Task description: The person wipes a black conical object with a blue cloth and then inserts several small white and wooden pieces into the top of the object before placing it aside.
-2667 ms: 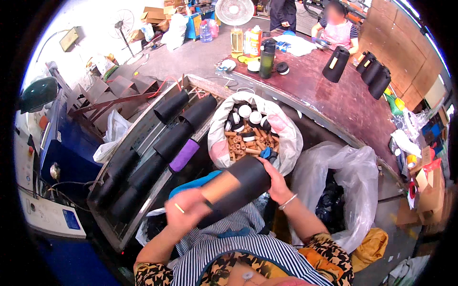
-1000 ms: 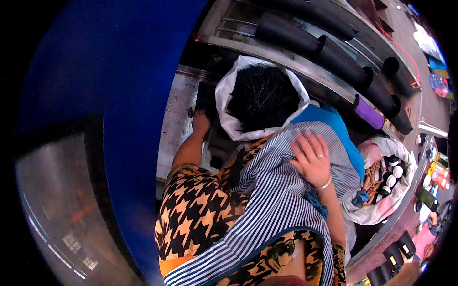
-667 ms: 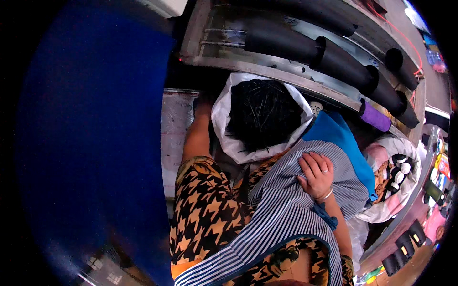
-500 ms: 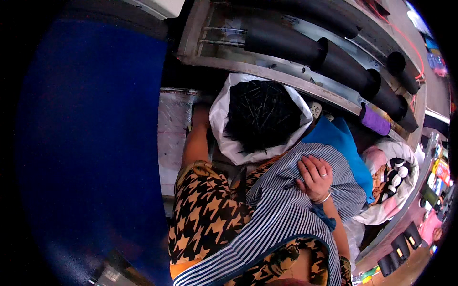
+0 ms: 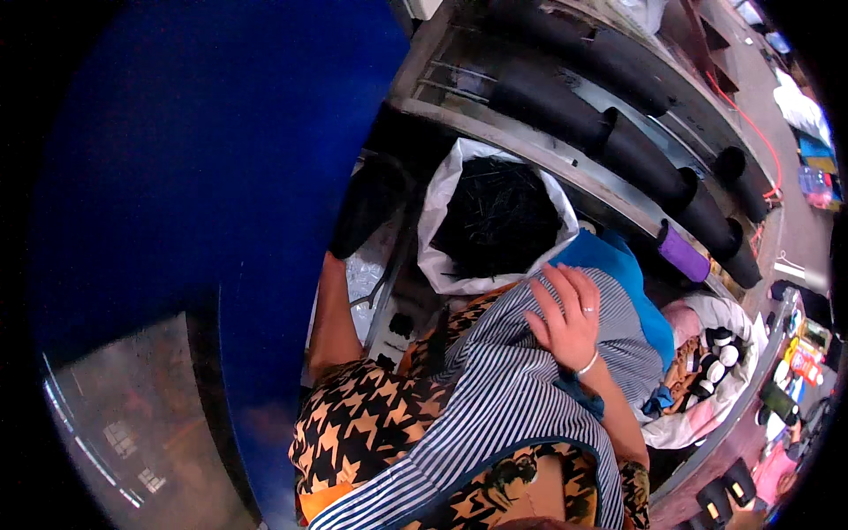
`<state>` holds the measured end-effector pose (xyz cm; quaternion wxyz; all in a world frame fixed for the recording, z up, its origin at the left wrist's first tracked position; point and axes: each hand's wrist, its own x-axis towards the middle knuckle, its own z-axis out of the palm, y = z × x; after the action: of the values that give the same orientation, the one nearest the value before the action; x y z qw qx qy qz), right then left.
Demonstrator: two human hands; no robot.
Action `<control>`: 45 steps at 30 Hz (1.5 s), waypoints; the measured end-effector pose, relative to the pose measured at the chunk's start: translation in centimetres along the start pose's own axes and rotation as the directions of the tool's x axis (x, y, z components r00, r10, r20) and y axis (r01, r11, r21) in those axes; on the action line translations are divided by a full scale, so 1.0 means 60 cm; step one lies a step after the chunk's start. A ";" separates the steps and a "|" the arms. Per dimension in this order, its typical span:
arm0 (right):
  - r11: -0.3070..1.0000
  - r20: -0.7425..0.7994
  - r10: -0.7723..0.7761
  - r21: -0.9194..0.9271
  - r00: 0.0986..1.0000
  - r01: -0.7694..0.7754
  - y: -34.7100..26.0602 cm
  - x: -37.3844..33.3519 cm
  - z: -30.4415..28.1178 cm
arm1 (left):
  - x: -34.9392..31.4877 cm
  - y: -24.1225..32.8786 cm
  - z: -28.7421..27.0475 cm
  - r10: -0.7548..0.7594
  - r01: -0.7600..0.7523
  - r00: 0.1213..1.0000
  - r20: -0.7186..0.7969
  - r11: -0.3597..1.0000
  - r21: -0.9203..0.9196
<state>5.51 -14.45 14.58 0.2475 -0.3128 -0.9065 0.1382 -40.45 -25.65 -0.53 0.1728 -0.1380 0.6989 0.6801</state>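
Note:
My left forearm (image 5: 332, 309) reaches forward beside my left leg. A dark black piece (image 5: 369, 205), perhaps a tube, covers the hand at its end, so its fingers are hidden. My right hand (image 5: 570, 320), wearing a ring and a bracelet, hovers over or rests lightly on the striped apron (image 5: 495, 397) across my lap. Its fingers are spread and hold nothing. In front of my knees stands a white sack (image 5: 433, 225), its rim rolled open, full of thin black strips (image 5: 499, 216). A blue cloth (image 5: 649, 305) lies at the far side of the apron.
Beyond the sack, a rack (image 5: 530, 146) carries several black tubes (image 5: 649, 159) and one purple roll (image 5: 683, 252). Another sack (image 5: 738, 389) at the right holds brown, black and white pieces. A large blue surface (image 5: 194, 177) fills the left side. A red cord (image 5: 751, 119) lies farther off.
The view has shifted, so the sack and rack sit farther right. A black piece now covers my left hand. My right hand's fingers are more spread and slightly raised.

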 end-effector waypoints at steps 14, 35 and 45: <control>0.966 -0.003 0.258 -0.027 0.966 -0.258 -0.025 -0.049 -0.012 | -0.310 -0.183 0.230 -0.553 0.345 0.341 0.761 0.826 0.446; 0.916 -0.010 0.366 -0.175 0.931 -0.362 0.100 -0.253 -0.014 | -0.375 -0.154 0.276 -0.565 0.630 0.317 0.762 0.726 0.276; 0.926 -0.202 0.333 -0.113 0.921 -0.360 0.105 -0.275 -0.025 | -0.773 -0.137 0.618 -0.038 0.074 0.014 0.999 0.997 0.037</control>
<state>20.71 -20.01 7.32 0.2756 -0.4972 -0.8184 0.0838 6.91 9.12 11.40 0.6379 0.3488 0.3622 0.5832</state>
